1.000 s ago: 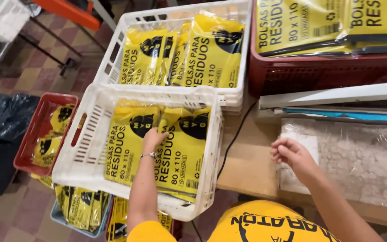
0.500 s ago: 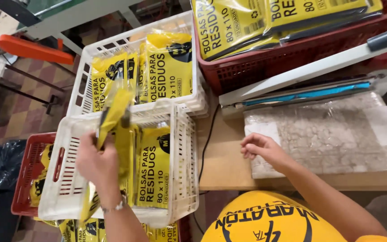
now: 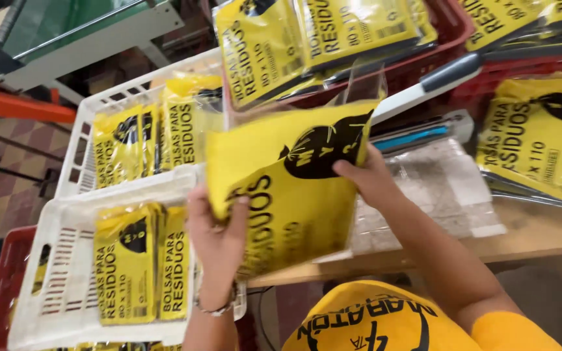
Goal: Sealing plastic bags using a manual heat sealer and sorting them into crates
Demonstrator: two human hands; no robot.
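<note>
A flat yellow plastic packet [image 3: 274, 188] with a black bag drawing and black lettering is held up between both hands, over the gap between the crates and the workbench. My left hand [image 3: 216, 227] grips its lower left edge, thumb on the front. My right hand [image 3: 365, 179] pinches its right edge near the top. A clear open flap [image 3: 365, 81] sticks up from the packet's top. Below my left hand, a white slotted crate [image 3: 60, 286] holds more of the same yellow packets [image 3: 141, 263].
A second white crate [image 3: 92, 136] of packets stands behind the first. A red crate [image 3: 450, 39] full of packets sits at the top. A heat sealer bar [image 3: 424, 84] lies over the wooden bench [image 3: 535, 231], with clear plastic sheets [image 3: 437, 188] and another yellow packet [image 3: 541, 143] at right.
My left hand lifted one packet out of the near white crate and swung it right, toward the bench. My right hand left the clear sheets and took hold of the packet's right edge.
</note>
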